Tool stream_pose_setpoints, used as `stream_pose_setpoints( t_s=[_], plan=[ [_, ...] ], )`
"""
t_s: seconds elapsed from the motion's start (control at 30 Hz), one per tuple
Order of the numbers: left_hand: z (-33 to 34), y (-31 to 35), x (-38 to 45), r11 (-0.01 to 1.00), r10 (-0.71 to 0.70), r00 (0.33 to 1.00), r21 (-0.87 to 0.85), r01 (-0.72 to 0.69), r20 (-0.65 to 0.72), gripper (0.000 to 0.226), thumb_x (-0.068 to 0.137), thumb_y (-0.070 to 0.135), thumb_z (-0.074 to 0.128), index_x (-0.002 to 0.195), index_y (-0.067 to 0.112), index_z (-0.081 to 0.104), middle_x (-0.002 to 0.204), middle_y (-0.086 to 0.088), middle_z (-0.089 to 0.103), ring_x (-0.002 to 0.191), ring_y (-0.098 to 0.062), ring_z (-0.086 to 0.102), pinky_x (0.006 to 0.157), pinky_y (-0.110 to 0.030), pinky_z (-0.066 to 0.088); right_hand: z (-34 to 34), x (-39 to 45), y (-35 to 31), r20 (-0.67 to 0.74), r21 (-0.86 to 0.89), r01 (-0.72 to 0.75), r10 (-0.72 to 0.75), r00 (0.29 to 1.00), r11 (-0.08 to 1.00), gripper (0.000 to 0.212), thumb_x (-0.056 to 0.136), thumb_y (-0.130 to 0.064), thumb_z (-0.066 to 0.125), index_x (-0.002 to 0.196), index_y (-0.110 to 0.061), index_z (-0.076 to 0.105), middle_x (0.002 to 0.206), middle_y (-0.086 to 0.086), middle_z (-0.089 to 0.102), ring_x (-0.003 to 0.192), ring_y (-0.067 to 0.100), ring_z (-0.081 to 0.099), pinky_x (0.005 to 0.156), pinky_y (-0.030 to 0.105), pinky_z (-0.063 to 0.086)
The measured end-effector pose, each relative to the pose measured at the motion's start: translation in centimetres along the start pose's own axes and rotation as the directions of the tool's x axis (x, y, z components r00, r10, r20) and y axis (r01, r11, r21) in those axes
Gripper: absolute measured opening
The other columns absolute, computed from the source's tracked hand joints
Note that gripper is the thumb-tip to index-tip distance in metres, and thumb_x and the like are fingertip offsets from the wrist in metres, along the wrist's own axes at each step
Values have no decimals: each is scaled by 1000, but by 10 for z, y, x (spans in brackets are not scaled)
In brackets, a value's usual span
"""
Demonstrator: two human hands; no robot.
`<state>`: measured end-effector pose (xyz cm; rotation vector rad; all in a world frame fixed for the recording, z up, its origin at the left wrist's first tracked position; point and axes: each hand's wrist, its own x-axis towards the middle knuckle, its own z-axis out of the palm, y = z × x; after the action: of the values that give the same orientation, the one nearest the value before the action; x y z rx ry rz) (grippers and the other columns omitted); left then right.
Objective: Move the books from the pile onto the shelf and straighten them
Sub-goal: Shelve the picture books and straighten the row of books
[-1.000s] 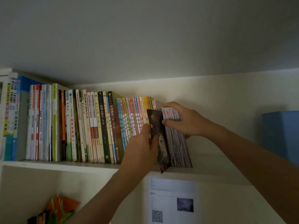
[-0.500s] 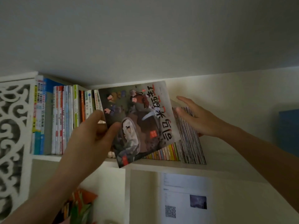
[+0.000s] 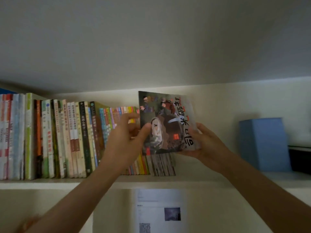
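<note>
Here we hold the picture book (image 3: 168,123) face-on at frame centre, left hand (image 3: 127,140) pinching its left edge, right hand (image 3: 203,142) cupping its lower right corner, with the thin-spined row (image 3: 161,163) directly below it on the shelf (image 3: 50,182).

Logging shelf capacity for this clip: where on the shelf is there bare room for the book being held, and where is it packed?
Free: the bare shelf board between the thin striped books and the blue box. Packed: the row of upright books from the left edge to the striped ones, no visible gaps. Both the left hand and right hand hold the picture book in front of that boundary.
</note>
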<state>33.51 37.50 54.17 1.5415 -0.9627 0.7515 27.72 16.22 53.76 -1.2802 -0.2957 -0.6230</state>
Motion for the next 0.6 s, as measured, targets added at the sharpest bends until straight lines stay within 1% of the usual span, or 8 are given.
stream_pose_setpoints(
  t_s=[0.1, 0.17, 0.23, 0.3, 0.43, 0.53, 0.57, 0.6],
  plan=[
    [24, 1, -8, 953, 249, 963, 148, -263, 108, 76, 82, 34, 72, 142, 24, 27, 137, 7, 44, 122, -3, 45, 101, -27, 42, -21, -6, -3, -202, 369, -27, 108, 973, 929, 55, 96, 7, 44, 143, -21, 38, 125, 23, 57, 89, 31, 67, 54, 39, 60],
    [34, -13, -5, 755, 455, 851, 392, -525, 263, 64, 81, 42, 68, 136, 24, 41, 139, 5, 45, 129, -10, 38, 109, -36, 34, -34, -14, -11, -308, 522, -14, 204, 929, 853, 67, 96, 14, 33, 150, -26, 28, 140, 28, 41, 94, 38, 64, 46, 39, 58],
    [39, -28, 0, 568, 472, 790, 550, -612, 392, 52, 82, 57, 55, 122, 25, 57, 135, 3, 52, 129, -18, 42, 111, -46, 31, -39, -25, -16, -321, 541, -73, 286, 903, 838, 56, 97, 12, 32, 147, -13, 34, 145, 30, 34, 109, 45, 57, 63, 48, 60],
    [43, -38, -1, 588, 410, 820, 572, -573, 399, 60, 82, 65, 46, 122, 21, 58, 136, 0, 52, 129, -21, 42, 111, -48, 32, -40, -29, -14, -271, 530, -182, 369, 889, 828, 43, 95, 14, 35, 136, 5, 42, 134, 33, 45, 111, 47, 56, 71, 52, 58],
    [56, -44, -11, 726, 416, 866, 472, -500, 277, 77, 81, 68, 47, 136, 14, 45, 147, -8, 36, 138, -25, 31, 112, -48, 31, -22, -19, 1, -270, 527, -235, 423, 865, 817, 35, 93, 13, 39, 126, 12, 49, 119, 24, 59, 96, 36, 63, 54, 47, 59],
    [64, -52, -11, 674, 387, 870, 550, -493, 305, 75, 87, 67, 35, 141, 16, 42, 154, -10, 27, 143, -28, 22, 114, -52, 27, -1, -11, 8, -267, 39, -450, 443, 856, 892, 27, 95, -24, 58, 111, -2, 58, 84, 11, 61, 52, 15, 56, 37, 19, 46],
    [65, -56, -10, 639, 379, 867, 587, -498, 323, 73, 89, 66, 32, 142, 17, 41, 156, -10, 24, 144, -29, 19, 115, -54, 25, 5, -9, 7, -289, -308, -511, 433, 854, 802, 40, 93, -46, 54, 106, -9, 57, 75, 8, 57, 43, 10, 44, 36, 16, 36],
    [66, -60, -9, 604, 375, 864, 619, -502, 335, 72, 90, 65, 31, 144, 18, 38, 158, -9, 20, 146, -29, 15, 115, -56, 22, 10, -8, 4, -301, -643, -497, 405, 864, 583, 56, 90, -64, 42, 106, -13, 56, 73, 7, 57, 42, 10, 37, 39, 16, 31]
  ],
)
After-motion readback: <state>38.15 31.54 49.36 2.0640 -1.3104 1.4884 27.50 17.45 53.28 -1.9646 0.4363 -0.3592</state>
